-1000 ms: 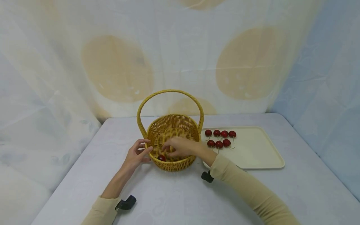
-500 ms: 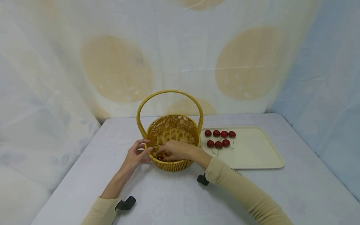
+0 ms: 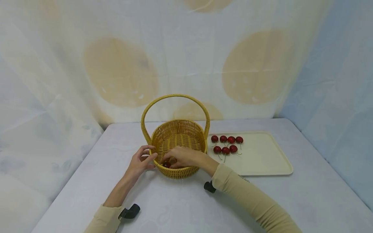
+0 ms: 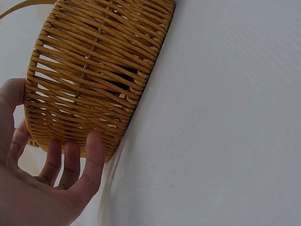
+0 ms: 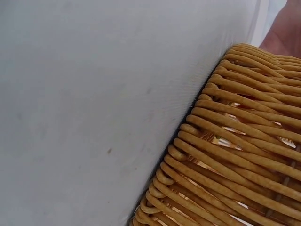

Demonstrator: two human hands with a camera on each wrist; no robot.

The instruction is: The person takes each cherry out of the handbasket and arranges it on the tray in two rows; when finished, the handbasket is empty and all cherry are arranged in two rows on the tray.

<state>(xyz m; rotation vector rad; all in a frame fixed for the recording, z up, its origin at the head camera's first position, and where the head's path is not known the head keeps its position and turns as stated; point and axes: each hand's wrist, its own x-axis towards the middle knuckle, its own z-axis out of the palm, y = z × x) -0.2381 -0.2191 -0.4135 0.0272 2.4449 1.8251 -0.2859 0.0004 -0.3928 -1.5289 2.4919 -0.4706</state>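
Note:
A yellow wicker basket (image 3: 180, 173) with a tall arched handle stands on the table. My left hand (image 3: 141, 161) holds its left rim; in the left wrist view the thumb is at the rim and the fingers (image 4: 94, 155) lie against the woven outer wall. Inside, near the front left wall, my right hand (image 3: 182, 156) reaches down and pinches a dark red cherry (image 3: 166, 164), partly hidden by the fingers. The right wrist view shows mostly the basket's wall (image 5: 244, 136), which hides the right hand, with part of the left hand (image 5: 286, 35) beyond.
Right of the basket lies a cream tray (image 3: 262, 157), bearing two rows of red cherries with stems (image 3: 225, 150) on its left part. A white cloth covers the table (image 3: 175, 207). Patterned curtains (image 3: 186, 58) hang behind and at both sides.
My right hand has moved left and down inside the basket and closed its fingers on the cherry. The left hand has stayed at the rim.

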